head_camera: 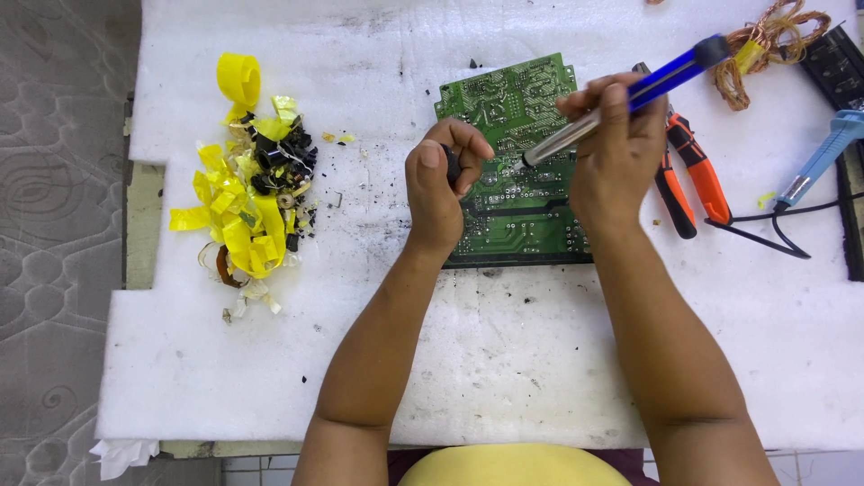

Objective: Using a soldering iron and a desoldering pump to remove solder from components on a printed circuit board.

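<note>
A green circuit board (515, 162) lies solder side up near the middle of a white foam sheet (504, 360) and reaches almost to the sheet's far edge. The right hand (612, 153) is closed around a blue-handled metal tool (630, 94), whose tip touches the board's centre. The left hand (436, 184) rests at the board's left edge, fingers curled tight on a small dark object (452, 164) — what it is I cannot tell.

The widest open room is the near strip of foam, between the board and the front edge, crossed only by both forearms. The sheet's left edge has a step cut into it.

Left of the board, well apart, sits a heap of yellow tape scraps (243, 207) mixed with dark bits. To the right lie orange-handled pliers (688, 175), a blue soldering iron (823, 157) with its black cord, and — at the far corner — a coil of copper wire (769, 45).
</note>
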